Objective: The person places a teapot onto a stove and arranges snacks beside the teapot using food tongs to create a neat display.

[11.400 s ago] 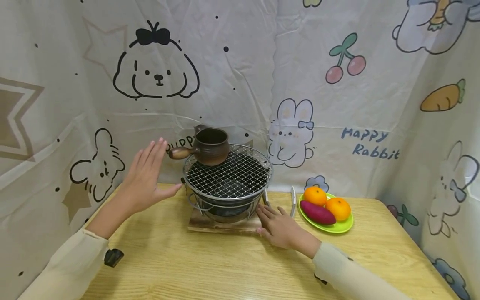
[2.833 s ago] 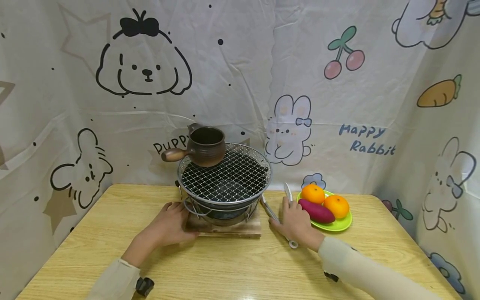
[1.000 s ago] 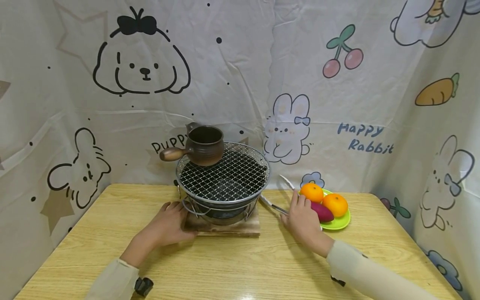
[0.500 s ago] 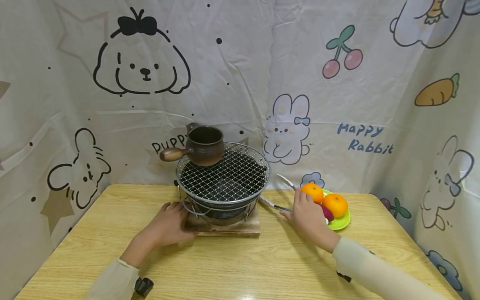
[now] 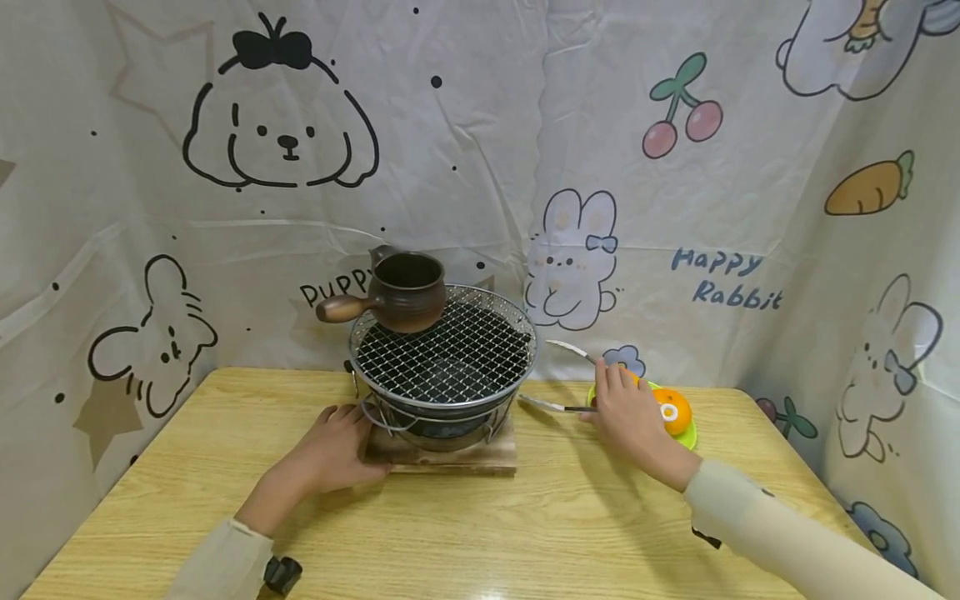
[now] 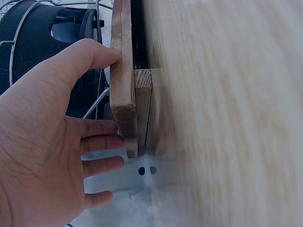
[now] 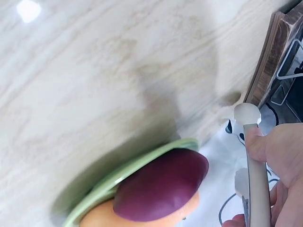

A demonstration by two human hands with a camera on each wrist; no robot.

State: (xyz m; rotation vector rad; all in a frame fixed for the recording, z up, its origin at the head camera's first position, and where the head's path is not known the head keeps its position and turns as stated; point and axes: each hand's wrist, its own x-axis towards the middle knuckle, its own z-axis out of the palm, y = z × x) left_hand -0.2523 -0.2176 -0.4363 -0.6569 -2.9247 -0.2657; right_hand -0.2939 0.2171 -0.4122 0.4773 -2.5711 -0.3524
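On the left of the worktop (image 5: 465,533), the left hand (image 5: 330,446) lies flat with its fingers (image 6: 97,142) straight and loosely spread, their tips touching the edge of the wooden board (image 5: 442,454); the thumb presses against the board's upper face in the left wrist view. That board carries a round charcoal stove (image 5: 442,417) in a wire frame, topped by a mesh grill (image 5: 446,354). At the back left of the mesh stands a brown clay pot (image 5: 408,292), upright, its wooden handle jutting out to the left past the rim.

Right of the stove, the right hand (image 5: 630,417) holds a pair of metal tongs (image 5: 558,379), fingers curled round the closed end; the two arms gape wide and point left toward the stove, one raised, one low and just above the worktop. The hand hovers over the near part of a green plate (image 5: 686,437) and hides much of it from the head view. Beyond the hand sits an orange (image 5: 675,411). The right wrist view shows a purple sweet potato (image 7: 163,184) lying in the plate against a second orange (image 7: 142,215), with the tongs right beside them. A cartoon-printed cloth (image 5: 675,167) hangs behind and to both sides.
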